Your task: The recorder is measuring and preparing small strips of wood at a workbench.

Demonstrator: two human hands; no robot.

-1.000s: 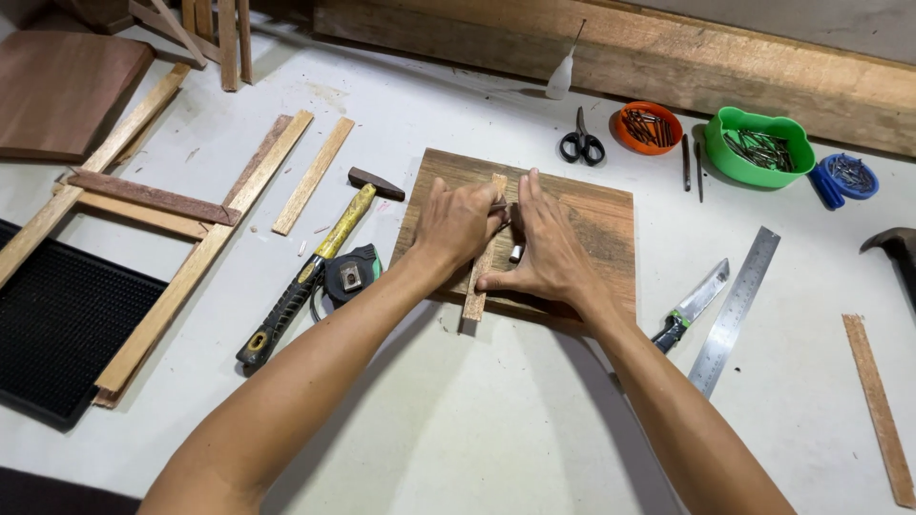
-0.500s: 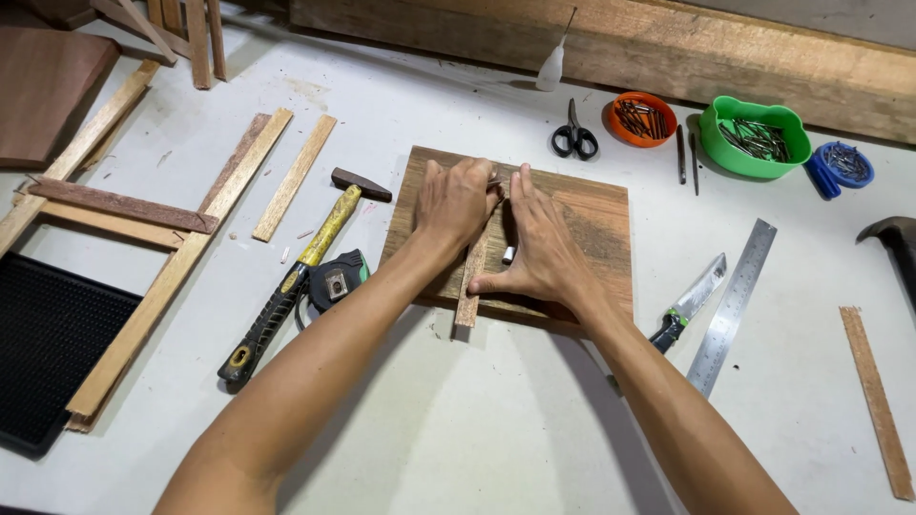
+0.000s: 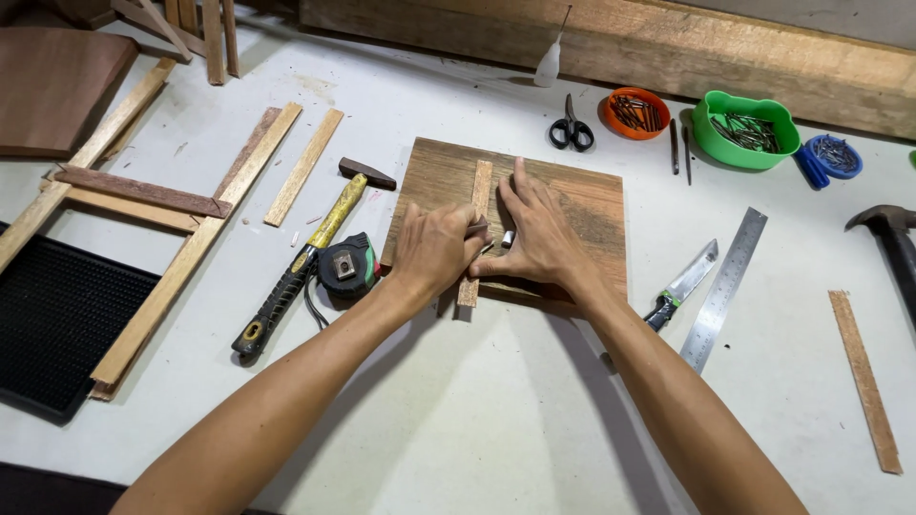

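1. Here, the left hand [image 3: 434, 250] is curled over a thin wood strip [image 3: 476, 212], its fingers pressing the strip's lower half down onto a square wooden board [image 3: 582, 205].
2. The right hand [image 3: 539, 234] lies flat and open on the board just right of the strip, fingers spread, thumb reaching toward the left hand; a small pale object sits between thumb and forefinger, too small to tell what it is.
3. The strip lies lengthwise down the board's left part, its near end jutting past the board's near edge.
4. The board rests on the white desk [image 3: 429, 429].
5. Left of the board lie a tape measure [image 3: 348, 267] and a yellow-handled hammer [image 3: 305, 257], touching each other.
6. Further left of the board are loose slats [image 3: 303, 167] and a slat frame [image 3: 143, 195] beside a black mat [image 3: 52, 319].
7. Right of the board lie a knife [image 3: 682, 284] and a steel ruler [image 3: 725, 286].
8. Behind the board are scissors [image 3: 571, 129], an orange dish [image 3: 634, 112] of nails and a green tub [image 3: 746, 129] of nails.
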